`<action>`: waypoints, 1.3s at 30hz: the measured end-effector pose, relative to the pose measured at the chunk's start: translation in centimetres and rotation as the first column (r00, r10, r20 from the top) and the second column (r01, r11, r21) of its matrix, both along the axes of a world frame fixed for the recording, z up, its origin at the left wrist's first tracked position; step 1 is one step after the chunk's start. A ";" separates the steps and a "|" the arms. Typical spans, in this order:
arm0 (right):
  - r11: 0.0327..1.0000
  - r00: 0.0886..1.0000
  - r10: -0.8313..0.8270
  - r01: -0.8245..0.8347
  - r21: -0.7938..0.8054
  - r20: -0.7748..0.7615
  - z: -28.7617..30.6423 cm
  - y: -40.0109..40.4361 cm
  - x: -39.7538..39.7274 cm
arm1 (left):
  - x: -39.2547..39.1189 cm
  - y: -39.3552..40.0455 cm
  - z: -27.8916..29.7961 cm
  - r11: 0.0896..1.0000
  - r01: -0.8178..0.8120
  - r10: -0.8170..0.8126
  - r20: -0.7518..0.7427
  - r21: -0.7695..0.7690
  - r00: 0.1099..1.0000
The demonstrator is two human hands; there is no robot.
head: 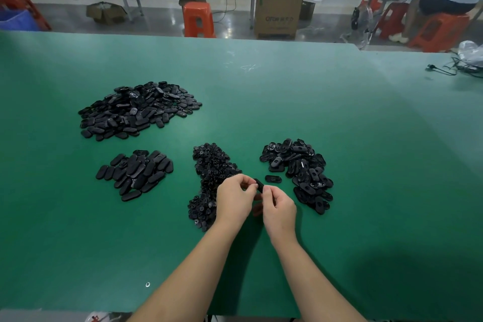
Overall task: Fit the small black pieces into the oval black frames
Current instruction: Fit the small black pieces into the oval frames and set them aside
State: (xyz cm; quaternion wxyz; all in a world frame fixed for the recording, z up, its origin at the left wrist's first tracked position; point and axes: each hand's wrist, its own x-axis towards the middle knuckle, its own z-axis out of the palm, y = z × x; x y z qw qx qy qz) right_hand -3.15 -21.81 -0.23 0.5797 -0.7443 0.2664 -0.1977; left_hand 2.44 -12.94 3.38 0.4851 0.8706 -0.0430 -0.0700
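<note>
**Hands joining a piece to an oval frame over a green tabletop**

A green tabletop (287,91) carries heaps of black parts; small black pieces (213,165) lie beside the left hand (234,198), oval frames (300,165) beside the right hand (279,208); both hands pinch one frame (259,185) between them, apparently mid-fitting; next likely calls for pressing home; fingers hide the piece itself.
</note>
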 end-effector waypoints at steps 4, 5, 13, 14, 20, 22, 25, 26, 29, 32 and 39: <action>1.000 1.000 0.007 -0.007 -0.001 0.001 -0.1 0.0 0.0 | 0.1 0.0 0.1 0.998 0.033 -0.034 0.021 0.052 0.999; 1.000 1.000 0.011 -0.011 -0.004 -0.001 -0.1 0.0 0.0 | 0.2 0.0 0.1 0.996 0.045 -0.048 0.032 0.077 0.998; 0.999 1.000 0.027 -0.027 0.023 0.002 0.0 0.0 -0.1 | 0.3 0.0 0.1 0.984 0.051 -0.067 0.088 0.173 0.994; 0.999 1.000 0.025 -0.026 0.026 0.002 0.0 0.0 -0.1 | 0.3 0.1 0.1 0.985 0.051 -0.066 0.085 0.165 0.994; 0.998 1.000 0.020 -0.020 0.051 -0.007 -0.2 -0.2 0.0 | 0.3 0.1 0.2 0.995 0.069 -0.073 0.059 0.075 0.996; 0.998 1.000 0.026 -0.026 0.055 -0.007 -0.3 -0.2 0.0 | 0.2 0.1 0.1 0.997 0.066 -0.069 0.060 0.042 0.996; 0.998 1.000 0.026 -0.026 0.060 -0.006 -0.3 -0.3 0.0 | 0.2 0.1 0.1 0.996 0.077 -0.079 0.064 0.033 0.995; 0.998 1.000 0.025 -0.025 0.064 -0.004 -0.3 -0.3 0.1 | 0.2 0.1 0.1 0.995 0.087 -0.089 0.068 0.039 0.994; 0.997 1.000 0.020 -0.019 0.074 -0.005 -0.4 -0.4 0.0 | 0.4 0.2 0.2 0.992 0.113 -0.117 0.063 0.056 0.991; 0.995 1.000 0.013 -0.013 0.098 0.003 -0.4 -0.4 0.1 | 0.6 0.3 0.1 0.994 0.108 -0.109 0.020 0.030 0.994; 0.999 1.000 0.022 -0.022 0.031 -0.012 -0.4 -0.5 0.1 | 0.2 0.0 -0.3 0.997 0.062 -0.063 -0.020 -0.042 0.998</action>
